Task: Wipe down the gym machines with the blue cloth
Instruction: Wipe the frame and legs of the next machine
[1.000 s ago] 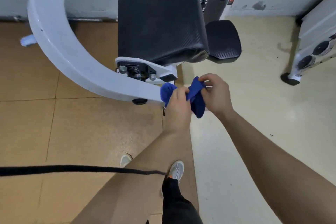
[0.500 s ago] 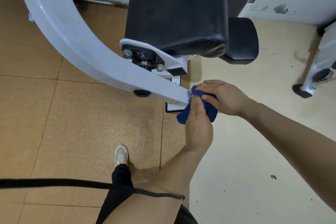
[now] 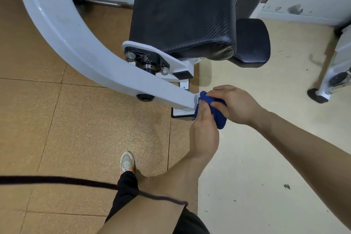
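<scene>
Both hands meet at the end of the white curved beam [image 3: 79, 47]; the left hand [image 3: 204, 135] reaches up from 6 o'clock and grips the blue cloth [image 3: 220, 119], thumb laid on it; the right hand [image 3: 235, 104] comes in from 4 o'clock, fingers curled over the bunched cloth; the cloth touches the beam's end edge, at 5 o'clock from the black pad [image 3: 182, 11]; cream floor [image 3: 256, 157] spreads toward 3 o'clock, where another machine's foot [image 3: 319, 97] stands well apart.
</scene>
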A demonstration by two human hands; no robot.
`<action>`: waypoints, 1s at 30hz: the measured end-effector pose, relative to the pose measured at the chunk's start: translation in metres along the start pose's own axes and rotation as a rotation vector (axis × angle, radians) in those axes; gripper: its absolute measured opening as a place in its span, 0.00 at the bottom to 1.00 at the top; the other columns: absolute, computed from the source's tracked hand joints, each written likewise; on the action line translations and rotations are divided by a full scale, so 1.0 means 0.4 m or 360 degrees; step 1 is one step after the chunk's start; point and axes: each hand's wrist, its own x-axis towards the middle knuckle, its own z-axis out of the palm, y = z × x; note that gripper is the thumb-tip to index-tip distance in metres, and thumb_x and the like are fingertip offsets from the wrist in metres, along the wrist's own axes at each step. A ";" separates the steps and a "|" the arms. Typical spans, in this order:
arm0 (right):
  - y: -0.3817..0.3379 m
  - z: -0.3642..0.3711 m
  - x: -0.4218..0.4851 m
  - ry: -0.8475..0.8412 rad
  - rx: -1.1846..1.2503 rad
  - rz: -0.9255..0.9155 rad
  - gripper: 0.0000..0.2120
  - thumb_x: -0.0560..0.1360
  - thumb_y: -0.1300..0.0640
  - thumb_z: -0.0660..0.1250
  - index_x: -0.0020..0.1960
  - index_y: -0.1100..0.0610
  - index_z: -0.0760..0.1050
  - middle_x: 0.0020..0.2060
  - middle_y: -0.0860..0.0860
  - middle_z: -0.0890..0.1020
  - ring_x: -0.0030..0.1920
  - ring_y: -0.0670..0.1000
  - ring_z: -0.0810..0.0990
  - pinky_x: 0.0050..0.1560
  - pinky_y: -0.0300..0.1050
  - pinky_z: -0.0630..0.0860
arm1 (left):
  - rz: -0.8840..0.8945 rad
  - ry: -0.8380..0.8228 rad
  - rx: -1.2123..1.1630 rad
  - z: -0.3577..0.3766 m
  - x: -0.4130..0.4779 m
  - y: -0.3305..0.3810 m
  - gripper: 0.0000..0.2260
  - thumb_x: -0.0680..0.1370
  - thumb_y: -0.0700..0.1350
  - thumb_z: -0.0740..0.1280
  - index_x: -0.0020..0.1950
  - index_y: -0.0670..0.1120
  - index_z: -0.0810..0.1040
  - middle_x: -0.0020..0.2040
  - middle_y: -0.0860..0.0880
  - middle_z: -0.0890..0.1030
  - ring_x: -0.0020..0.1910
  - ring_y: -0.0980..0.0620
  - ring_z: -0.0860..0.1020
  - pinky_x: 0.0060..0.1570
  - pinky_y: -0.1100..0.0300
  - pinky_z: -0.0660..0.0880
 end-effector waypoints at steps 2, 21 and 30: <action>-0.002 0.006 0.054 -0.0025 -0.0024 0.0031 0.13 0.82 0.53 0.60 0.62 0.50 0.79 0.58 0.49 0.82 0.61 0.54 0.76 0.58 0.51 0.75 | -0.0139 -0.0003 -0.0071 -0.014 0.044 0.028 0.20 0.83 0.39 0.55 0.75 0.44 0.61 0.56 0.43 0.79 0.49 0.42 0.78 0.44 0.51 0.72; -0.382 -0.015 -0.112 -0.0049 0.0199 0.0359 0.08 0.75 0.49 0.71 0.49 0.48 0.73 0.44 0.43 0.80 0.44 0.49 0.78 0.46 0.51 0.78 | 0.0127 -0.0864 0.0213 -0.507 -0.022 -0.043 0.09 0.76 0.41 0.69 0.54 0.50 0.78 0.45 0.56 0.79 0.43 0.59 0.77 0.45 0.62 0.77; -0.881 -0.149 0.017 0.0290 -0.0018 0.0050 0.07 0.78 0.51 0.67 0.55 0.46 0.79 0.48 0.46 0.79 0.48 0.51 0.78 0.49 0.51 0.77 | 0.0397 -0.0471 0.0286 -1.096 -0.003 -0.092 0.07 0.75 0.42 0.72 0.50 0.53 0.79 0.46 0.57 0.81 0.43 0.57 0.80 0.40 0.65 0.76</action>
